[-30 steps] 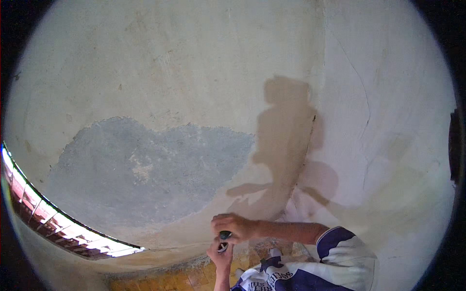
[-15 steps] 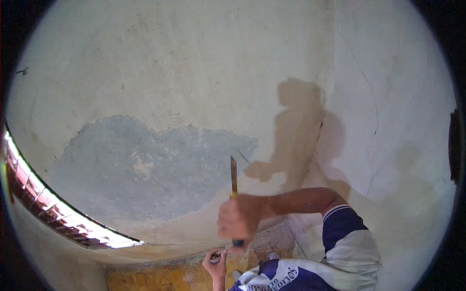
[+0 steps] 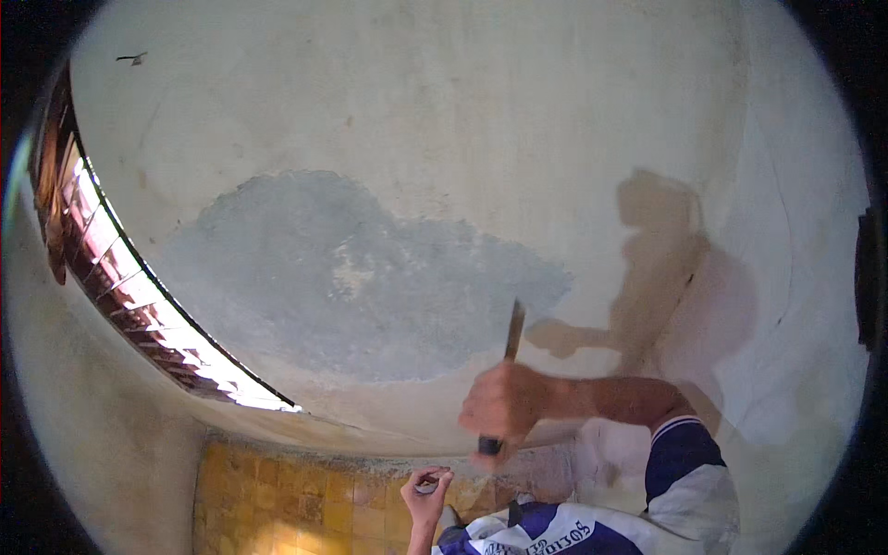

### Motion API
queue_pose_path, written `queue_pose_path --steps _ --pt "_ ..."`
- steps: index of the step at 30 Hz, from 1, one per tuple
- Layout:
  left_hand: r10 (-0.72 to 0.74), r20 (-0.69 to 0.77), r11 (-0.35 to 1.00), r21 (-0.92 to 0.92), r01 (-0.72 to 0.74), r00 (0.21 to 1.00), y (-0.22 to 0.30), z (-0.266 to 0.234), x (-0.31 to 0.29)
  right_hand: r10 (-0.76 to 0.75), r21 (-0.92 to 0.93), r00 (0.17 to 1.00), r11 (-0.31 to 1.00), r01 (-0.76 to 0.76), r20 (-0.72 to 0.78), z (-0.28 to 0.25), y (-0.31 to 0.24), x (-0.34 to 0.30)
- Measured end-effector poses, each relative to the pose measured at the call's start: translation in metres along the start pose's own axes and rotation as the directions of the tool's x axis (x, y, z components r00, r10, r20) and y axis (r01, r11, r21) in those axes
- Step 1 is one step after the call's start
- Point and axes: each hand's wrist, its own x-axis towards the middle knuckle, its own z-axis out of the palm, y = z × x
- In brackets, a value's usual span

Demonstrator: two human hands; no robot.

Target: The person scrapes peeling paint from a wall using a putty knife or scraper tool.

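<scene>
My right hand (image 3: 504,402) is a fist around the handle of a chisel (image 3: 514,333). Its flat brown blade points up toward the wall, and the dark handle end sticks out below the fist. Behind the blade lies the right end of a bare grey patch (image 3: 305,277) with ragged edges in the pale wall coating. Whether the tip touches the wall, I cannot tell. Lower down, my left hand (image 3: 425,504) is curled with thumb and fingertips close together; a small greyish thing seems to be inside, too small to name.
A barred window opening (image 3: 139,296) curves along the left, with a brown wooden shutter (image 3: 55,203) at its top. Yellow tiles (image 3: 296,490) cover the floor below. My shadow (image 3: 661,268) falls on the wall by the right corner. A dark object (image 3: 868,277) stands at the right rim.
The view has turned left, so wall, patch and window sit further right. My right hand still grips the chisel, which now leans slightly right. My left hand stays low and curled.
</scene>
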Motion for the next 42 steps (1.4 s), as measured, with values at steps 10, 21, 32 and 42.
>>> queue_pose_path --steps 10,21,32,42 --pt "0.025 0.055 0.999 0.040 -0.027 0.998 -0.001 0.002 -0.011 -0.058 0.262 0.987 0.965 0.016 0.152 0.058 -0.031 0.035" --pt "-0.081 0.086 0.996 -0.035 0.084 0.993 -0.023 0.000 -0.014 0.047 -0.089 0.995 0.995 -0.039 0.085 0.005 -0.007 -0.018" --pt "-0.075 0.057 0.997 -0.016 0.076 0.996 -0.030 0.006 -0.015 -0.100 -0.076 0.992 0.992 0.106 0.078 -0.003 -0.005 -0.017" --pt "-0.127 0.064 0.991 -0.039 0.130 0.990 -0.019 0.009 -0.023 0.143 -0.274 0.989 0.953 -0.126 0.042 -0.035 0.015 -0.035"
